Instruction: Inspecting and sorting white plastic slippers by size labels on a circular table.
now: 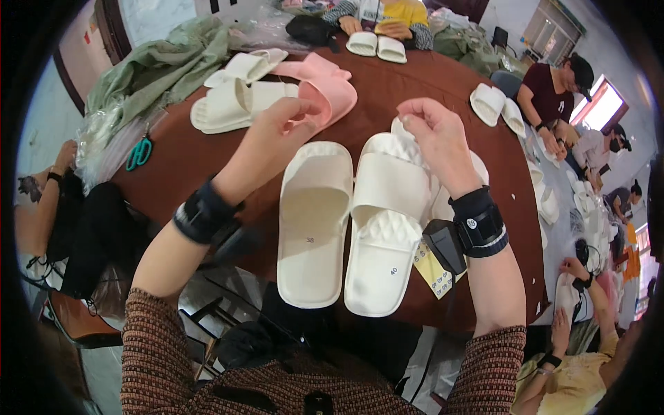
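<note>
Two white slippers lie side by side before me, a left one (315,277) and a right one (377,280), toes away and each with a small printed mark on its insole. Above the left slipper hovers my left hand (283,131), fingers curled into a pinch, near a pink slipper (335,97). My right hand (443,142) is over the toe of the right slipper, thumb and forefinger pinched. Anything in either pinch is too small to make out. Another white slipper (477,169) sits partly hidden by my right wrist. A yellow sticker sheet (441,285) lies under that wrist.
White slippers (214,114) lie behind my left hand on the brown tablecloth (415,83). Teal scissors (140,152) and a green sack (162,66) are at the left. More white slippers (488,104) sit at the far right. Co-workers sit around the table and at another table.
</note>
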The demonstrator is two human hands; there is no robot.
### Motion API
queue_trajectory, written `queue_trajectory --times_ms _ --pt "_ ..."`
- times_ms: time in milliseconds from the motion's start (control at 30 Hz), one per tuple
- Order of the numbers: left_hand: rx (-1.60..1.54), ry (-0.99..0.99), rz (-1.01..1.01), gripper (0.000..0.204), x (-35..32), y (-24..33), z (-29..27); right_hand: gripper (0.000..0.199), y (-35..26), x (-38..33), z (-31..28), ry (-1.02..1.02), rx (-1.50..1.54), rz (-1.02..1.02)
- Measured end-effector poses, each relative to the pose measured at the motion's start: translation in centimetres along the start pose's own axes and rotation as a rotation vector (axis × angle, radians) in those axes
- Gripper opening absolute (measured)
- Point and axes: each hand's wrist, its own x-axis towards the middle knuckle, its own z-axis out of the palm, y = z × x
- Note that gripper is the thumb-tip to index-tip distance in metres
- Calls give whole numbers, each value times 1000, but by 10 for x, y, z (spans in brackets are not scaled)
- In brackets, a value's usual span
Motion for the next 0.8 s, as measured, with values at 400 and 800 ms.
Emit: queue_trajectory --times_ms 400,800 --pt "342 -439 479 40 -142 52 25 17 -44 -96 -48 -264 -77 117" --pt "399 -523 402 51 -133 55 57 39 -31 -182 -22 -335 -72 -3"
